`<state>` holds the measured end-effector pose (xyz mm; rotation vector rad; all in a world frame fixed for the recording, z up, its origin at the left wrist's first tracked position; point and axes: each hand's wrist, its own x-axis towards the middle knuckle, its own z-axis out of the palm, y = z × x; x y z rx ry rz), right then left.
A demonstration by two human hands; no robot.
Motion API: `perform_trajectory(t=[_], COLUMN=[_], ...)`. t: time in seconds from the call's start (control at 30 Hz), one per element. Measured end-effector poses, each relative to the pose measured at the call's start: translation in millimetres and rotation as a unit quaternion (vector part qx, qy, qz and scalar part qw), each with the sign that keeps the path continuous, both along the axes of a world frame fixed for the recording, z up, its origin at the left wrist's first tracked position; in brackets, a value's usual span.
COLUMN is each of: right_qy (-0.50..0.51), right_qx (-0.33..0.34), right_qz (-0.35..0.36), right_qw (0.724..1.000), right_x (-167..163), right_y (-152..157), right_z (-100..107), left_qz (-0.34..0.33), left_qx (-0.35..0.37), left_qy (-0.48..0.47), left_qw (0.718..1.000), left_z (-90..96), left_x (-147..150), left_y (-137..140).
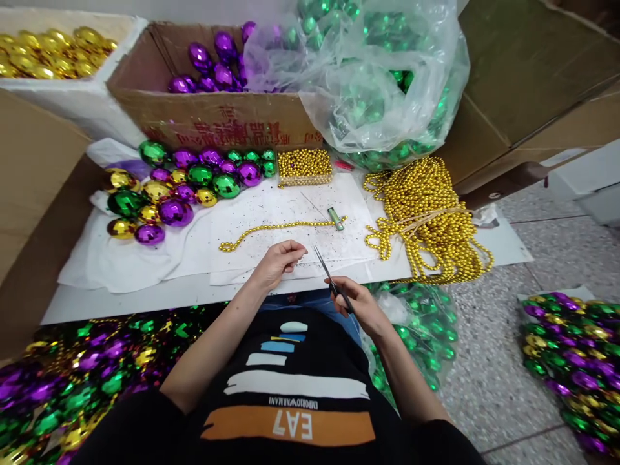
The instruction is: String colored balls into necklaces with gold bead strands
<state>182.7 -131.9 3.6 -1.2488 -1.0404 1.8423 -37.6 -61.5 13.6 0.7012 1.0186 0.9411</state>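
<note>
1. Frame centre, lower right: my right hand (356, 300) is clamped on the scissors (345, 301), tips angled up-left.
2. Frame centre: my left hand (278, 263) has fingertips pinched together; whether on anything, I cannot tell.
3. Centre, above: gold bead strand (271, 227); green cylinder (335, 218) near its right end.

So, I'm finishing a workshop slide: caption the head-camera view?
Left hand pinched, right hand holding black-handled scissors, before a gold bead strand on white cloth, near shiny baubles.
</note>
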Motion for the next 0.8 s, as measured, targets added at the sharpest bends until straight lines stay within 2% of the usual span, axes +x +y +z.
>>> perform_trajectory(t=[0.27, 0.8], right_qy=[0.018, 0.023], right_qx=[0.024, 0.025], right_qz=[-0.058, -0.123], right_qw=[0.998, 0.992], right_x=[-21, -24], right_y=[12, 16], right_z=[-1, -6], left_qz=[-0.006, -0.023], left_qx=[0.002, 0.003], left_qy=[-0.003, 0.007], left_qw=[1.0, 1.0], left_z=[-4.9, -12.6], left_x=[2, 2], left_y=[-4, -1])
